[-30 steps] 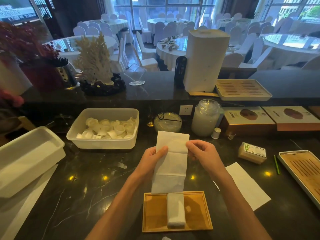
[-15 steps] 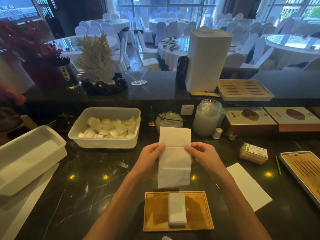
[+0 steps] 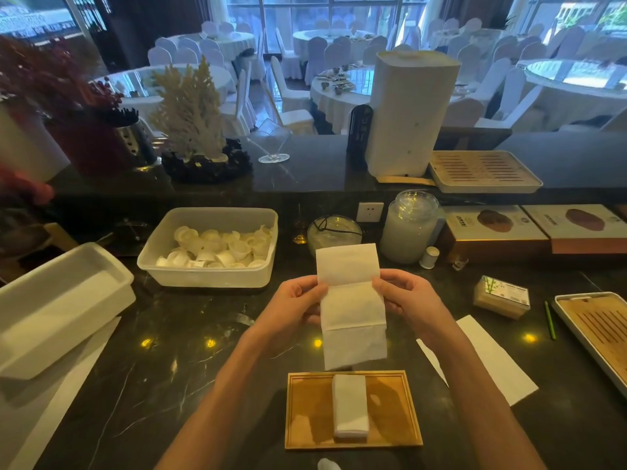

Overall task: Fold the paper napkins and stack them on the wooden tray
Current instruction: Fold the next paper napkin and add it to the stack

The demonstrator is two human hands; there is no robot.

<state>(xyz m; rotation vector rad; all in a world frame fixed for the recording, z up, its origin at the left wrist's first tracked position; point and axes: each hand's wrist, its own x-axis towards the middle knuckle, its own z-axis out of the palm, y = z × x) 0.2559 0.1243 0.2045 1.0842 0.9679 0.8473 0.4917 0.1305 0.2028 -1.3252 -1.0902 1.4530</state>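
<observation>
A long white paper napkin [image 3: 351,307] hangs upright in the air above the dark counter, creased across in two places. My left hand [image 3: 293,303] pinches its left edge and my right hand [image 3: 409,300] pinches its right edge, both near the upper crease. Below it lies the small wooden tray [image 3: 393,412] with one folded white napkin [image 3: 350,410] at its middle. Another flat napkin [image 3: 488,361] lies on the counter to the right, partly under my right forearm.
A plastic tub of small white cups [image 3: 210,247] stands at the left rear, a white bin [image 3: 57,303] at far left. A glass jar [image 3: 409,227], a small packet [image 3: 502,296], a green pen [image 3: 549,320] and a slatted tray [image 3: 597,337] are on the right.
The napkin's hanging lower part has shortened and risen from the tray's far edge. Both hands have drifted slightly away from me with the napkin.
</observation>
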